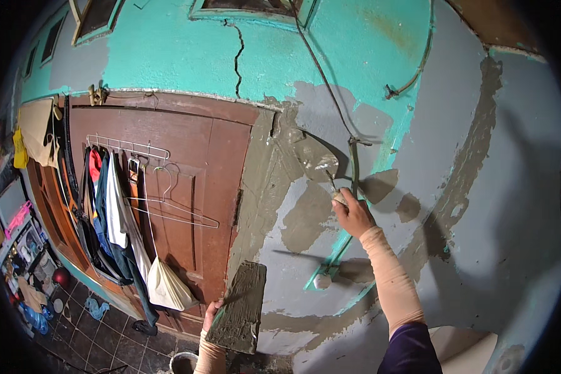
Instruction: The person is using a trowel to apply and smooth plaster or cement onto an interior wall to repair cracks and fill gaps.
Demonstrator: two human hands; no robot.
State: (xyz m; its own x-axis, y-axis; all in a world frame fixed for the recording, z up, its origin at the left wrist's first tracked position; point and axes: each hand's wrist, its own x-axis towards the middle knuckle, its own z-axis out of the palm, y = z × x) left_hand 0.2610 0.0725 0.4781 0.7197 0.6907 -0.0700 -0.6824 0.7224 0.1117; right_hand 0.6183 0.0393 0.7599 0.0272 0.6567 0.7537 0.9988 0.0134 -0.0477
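Head view: with right hand gripping trowel right of door, left hand gripping board before door's lower right edge, could drop mortar by tilting board too steeply.

Right of the trowel, a cable and pipe bar the way. Farther right, the grey wall leaves room; clothes crowd the door.
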